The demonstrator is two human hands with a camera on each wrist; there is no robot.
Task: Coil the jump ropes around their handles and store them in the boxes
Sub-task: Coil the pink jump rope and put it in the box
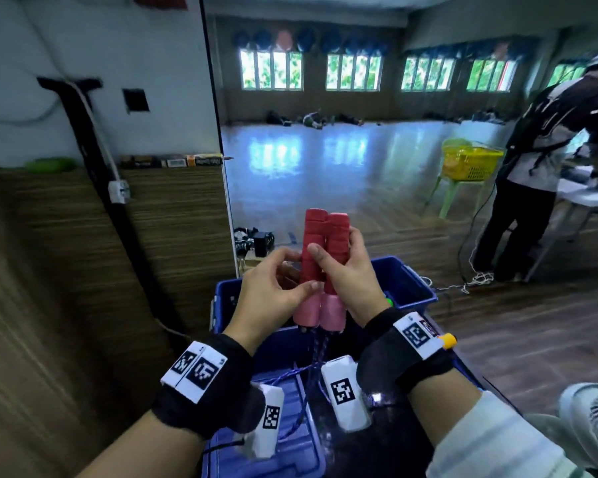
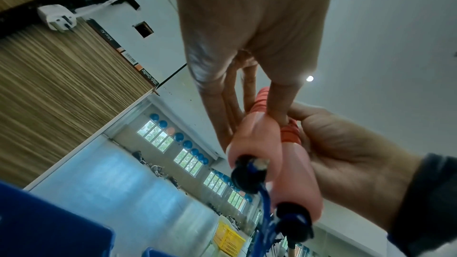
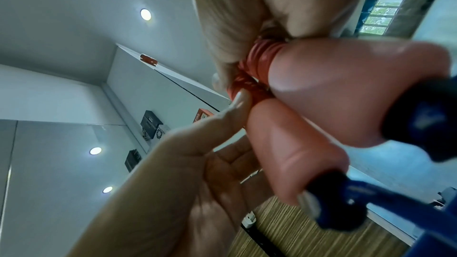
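Upright above the open blue box, two red jump rope handles side by side, blue rope dangling from their lower ends. Clamped around both handles, right hand; left hand pinching the nearer one, thumb on its front. Beneath, blue lid.

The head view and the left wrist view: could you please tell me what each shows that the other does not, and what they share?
Only the head view shows the flat tops of the two red handles, the open blue box below them, and a person bent over a table at the right. Only the left wrist view shows the handles' undersides, with black end caps where the blue rope exits. Both show the right hand wrapped round the paired handles, the left hand touching them with thumb and fingers, and the yellow basket.
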